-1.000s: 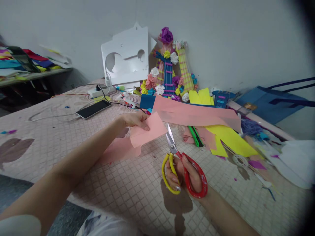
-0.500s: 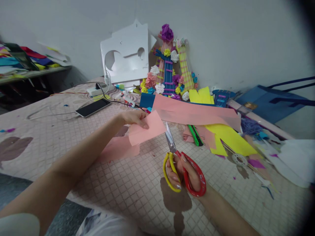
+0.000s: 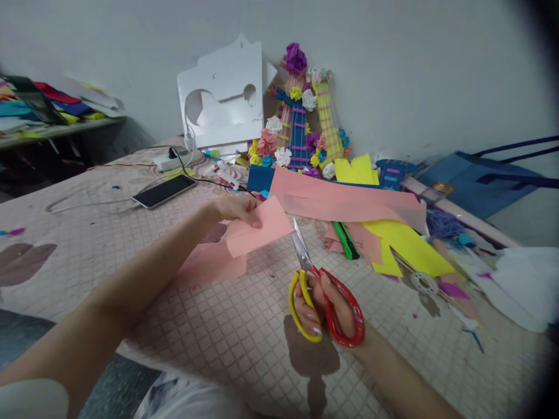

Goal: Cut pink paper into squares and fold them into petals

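The left hand (image 3: 236, 208) pinches a pink paper piece (image 3: 257, 226) between thumb and fingers, holding it up above the table (image 3: 227, 343), with more pink paper trailing below it. The right hand (image 3: 325, 305) is closed through the loops of the yellow-and-red scissors (image 3: 312, 285), whose blades look nearly together, tips touching the paper's right edge. The step in hand appears to be cutting: the blades sit at the start of a cut rather than deep in the sheet. The next move likely calls for opening the blades, feeding the taut edge between them, and keeping the left fingers clear. A larger pink sheet (image 3: 345, 201) lies beyond.
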`<state>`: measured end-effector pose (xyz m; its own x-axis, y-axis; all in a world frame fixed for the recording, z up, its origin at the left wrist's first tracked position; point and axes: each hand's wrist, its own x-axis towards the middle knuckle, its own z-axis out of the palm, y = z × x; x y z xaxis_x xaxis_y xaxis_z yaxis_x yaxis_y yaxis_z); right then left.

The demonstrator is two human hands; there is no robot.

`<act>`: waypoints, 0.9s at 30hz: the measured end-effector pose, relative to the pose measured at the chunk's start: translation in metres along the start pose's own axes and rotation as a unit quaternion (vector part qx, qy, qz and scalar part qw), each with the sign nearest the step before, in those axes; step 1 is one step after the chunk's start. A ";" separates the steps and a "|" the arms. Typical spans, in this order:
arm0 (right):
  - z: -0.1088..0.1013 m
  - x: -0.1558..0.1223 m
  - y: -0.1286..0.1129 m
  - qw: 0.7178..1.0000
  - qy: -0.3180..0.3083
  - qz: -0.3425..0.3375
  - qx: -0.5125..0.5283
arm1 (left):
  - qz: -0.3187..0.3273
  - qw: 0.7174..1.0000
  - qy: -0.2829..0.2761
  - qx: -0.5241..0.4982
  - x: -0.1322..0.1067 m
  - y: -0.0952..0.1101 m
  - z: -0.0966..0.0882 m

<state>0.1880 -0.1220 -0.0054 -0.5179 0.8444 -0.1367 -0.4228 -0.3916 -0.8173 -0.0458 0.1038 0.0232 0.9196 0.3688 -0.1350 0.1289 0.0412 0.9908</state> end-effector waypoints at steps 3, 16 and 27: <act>0.005 0.000 -0.006 0.999 -0.019 0.008 0.027 | -0.006 1.000 -0.009 0.011 0.001 0.001 0.001; 0.006 -0.003 -0.008 0.994 -0.069 0.012 0.080 | -0.003 1.000 -0.005 0.027 0.002 0.005 0.007; 0.009 -0.003 -0.009 0.998 -0.039 0.007 0.054 | -0.016 0.999 -0.012 0.045 0.002 0.007 0.011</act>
<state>0.1863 -0.1241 0.0077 -0.5792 0.8090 -0.1006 -0.4897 -0.4439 -0.7504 -0.0387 0.0946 0.0296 0.9233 0.3455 -0.1679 0.1901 -0.0312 0.9813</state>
